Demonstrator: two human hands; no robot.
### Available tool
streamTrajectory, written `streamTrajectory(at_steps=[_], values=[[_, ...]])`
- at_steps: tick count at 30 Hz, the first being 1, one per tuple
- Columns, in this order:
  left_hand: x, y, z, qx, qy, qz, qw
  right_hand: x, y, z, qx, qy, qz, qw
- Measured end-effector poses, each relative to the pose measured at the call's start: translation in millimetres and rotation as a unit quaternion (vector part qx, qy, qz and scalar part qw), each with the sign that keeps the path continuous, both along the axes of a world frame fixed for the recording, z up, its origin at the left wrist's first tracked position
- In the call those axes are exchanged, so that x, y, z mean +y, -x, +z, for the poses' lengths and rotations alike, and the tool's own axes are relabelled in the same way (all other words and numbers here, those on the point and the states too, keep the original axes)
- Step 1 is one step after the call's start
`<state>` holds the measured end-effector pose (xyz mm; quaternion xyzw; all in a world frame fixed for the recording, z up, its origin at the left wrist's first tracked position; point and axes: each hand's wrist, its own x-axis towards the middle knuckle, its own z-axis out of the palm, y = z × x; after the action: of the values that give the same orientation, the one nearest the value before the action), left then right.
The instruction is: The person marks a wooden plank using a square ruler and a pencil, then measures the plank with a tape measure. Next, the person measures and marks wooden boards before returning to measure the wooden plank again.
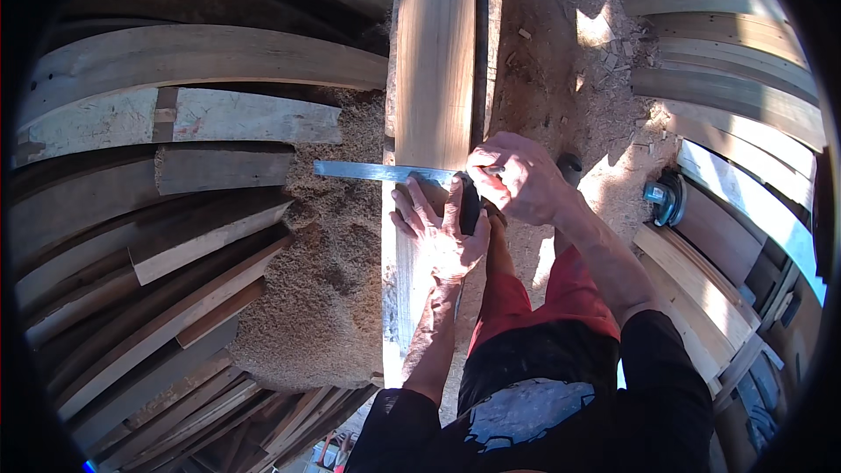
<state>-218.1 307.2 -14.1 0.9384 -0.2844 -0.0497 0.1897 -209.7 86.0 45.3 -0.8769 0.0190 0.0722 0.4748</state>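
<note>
in the head view, the metal square lies across the pale plank, its blade passing beyond the plank's left edge. the left hand is spread, pressing the square near the plank's right edge, where the dark stock sits. the right hand, at this same edge, pinches a small reddish tool, maybe a pencil. to work well here, i think the stock should stay tight against the plank and the tool close to the blade. the tool's tip is hidden by fingers, and the plank's far end is cut off.
</note>
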Motion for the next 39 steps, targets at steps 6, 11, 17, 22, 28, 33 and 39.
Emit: streamTrajectory(at_steps=[6, 11, 17, 22, 28, 33, 39], values=[[-1.1, 0.0, 1.4, 0.011, -0.002, -0.004, 1.0, 13.0, -0.7, -16.9, -0.121, -0.05, -0.093, 0.987], [-1.3, 0.6, 2.6, 0.009, 0.002, 0.0, 1.0, 4.2, -1.6, -8.9, -0.048, -0.045, -0.035, 0.997], [-2.6, 0.7, 7.4, 0.01, -0.01, 0.003, 1.0, 15.7, 20.2, -32.7, 0.079, 0.175, -0.013, 0.981], [5.0, -2.4, 7.8, 0.005, -0.037, -0.018, 0.999, 65.8, 32.3, -30.5, 0.295, -0.166, -0.219, 0.915], [5.2, 3.2, -1.1, -0.004, -0.065, 0.081, 0.995, 19.7, 64.0, -64.3, 0.103, -0.228, -0.385, 0.888], [-15.7, 4.0, -0.4, 0.011, -0.124, 0.128, 0.984, -75.6, 107.4, -75.9, -0.1, -0.398, -0.532, 0.74], [-25.0, 1.8, 0.4, 0.029, -0.189, 0.177, 0.965, -121.2, 129.7, -53.5, -0.186, -0.443, -0.654, 0.584]])
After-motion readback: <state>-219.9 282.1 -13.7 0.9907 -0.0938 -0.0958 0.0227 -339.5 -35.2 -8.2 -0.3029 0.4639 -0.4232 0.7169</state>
